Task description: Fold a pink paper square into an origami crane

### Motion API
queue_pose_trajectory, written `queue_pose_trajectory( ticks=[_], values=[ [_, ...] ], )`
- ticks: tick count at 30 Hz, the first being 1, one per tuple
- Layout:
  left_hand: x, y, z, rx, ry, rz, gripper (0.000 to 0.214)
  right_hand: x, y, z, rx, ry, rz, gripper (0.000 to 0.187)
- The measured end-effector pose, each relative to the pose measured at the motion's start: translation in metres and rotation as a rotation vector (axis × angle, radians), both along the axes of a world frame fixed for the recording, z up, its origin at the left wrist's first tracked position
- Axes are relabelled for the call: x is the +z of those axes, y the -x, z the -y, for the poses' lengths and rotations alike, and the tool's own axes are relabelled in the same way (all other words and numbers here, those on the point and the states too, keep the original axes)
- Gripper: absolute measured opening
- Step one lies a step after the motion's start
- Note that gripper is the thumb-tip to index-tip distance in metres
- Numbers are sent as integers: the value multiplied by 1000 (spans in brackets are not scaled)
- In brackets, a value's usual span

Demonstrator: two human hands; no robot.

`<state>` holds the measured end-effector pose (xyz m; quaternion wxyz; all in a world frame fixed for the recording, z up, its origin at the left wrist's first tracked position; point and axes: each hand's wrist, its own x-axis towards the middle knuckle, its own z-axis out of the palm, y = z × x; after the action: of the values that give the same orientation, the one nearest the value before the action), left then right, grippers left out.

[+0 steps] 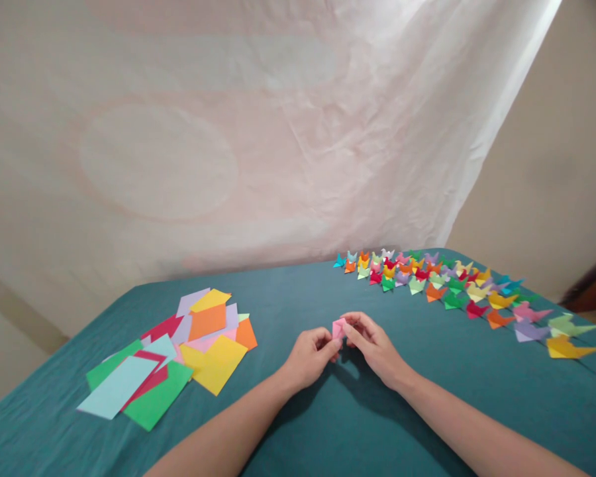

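A small folded piece of pink paper is held just above the teal tablecloth near the middle of the table. My left hand pinches its left side with curled fingers. My right hand pinches its right side, fingers closed round the paper's top edge. Both forearms reach in from the bottom edge of the view.
A loose pile of flat coloured paper sheets lies to the left of my hands. Rows of several folded paper figures in many colours run from the far middle to the right edge. A white cloth hangs behind the table.
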<state>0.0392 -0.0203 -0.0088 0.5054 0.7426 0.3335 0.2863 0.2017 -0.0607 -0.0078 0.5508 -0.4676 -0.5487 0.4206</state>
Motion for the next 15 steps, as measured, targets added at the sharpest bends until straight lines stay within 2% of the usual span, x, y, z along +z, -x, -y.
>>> queue_pose_trajectory(
  ticks=[2, 6, 11, 15],
  values=[
    [-1, 0, 1, -5, -40, -19, 30, -1, -1, 0, 11, -24, 29, 26],
    [1, -1, 0, 90, -126, 1, 28, -3, -3, 0, 29, -45, 91, 27],
    [2, 1, -6, 121, -121, 20, 28, -2, -2, -1, 34, -29, 146, 28],
    [-1, 1, -9, 111, -106, 27, 28, -1, -2, -1, 19, 9, 79, 26]
  ],
)
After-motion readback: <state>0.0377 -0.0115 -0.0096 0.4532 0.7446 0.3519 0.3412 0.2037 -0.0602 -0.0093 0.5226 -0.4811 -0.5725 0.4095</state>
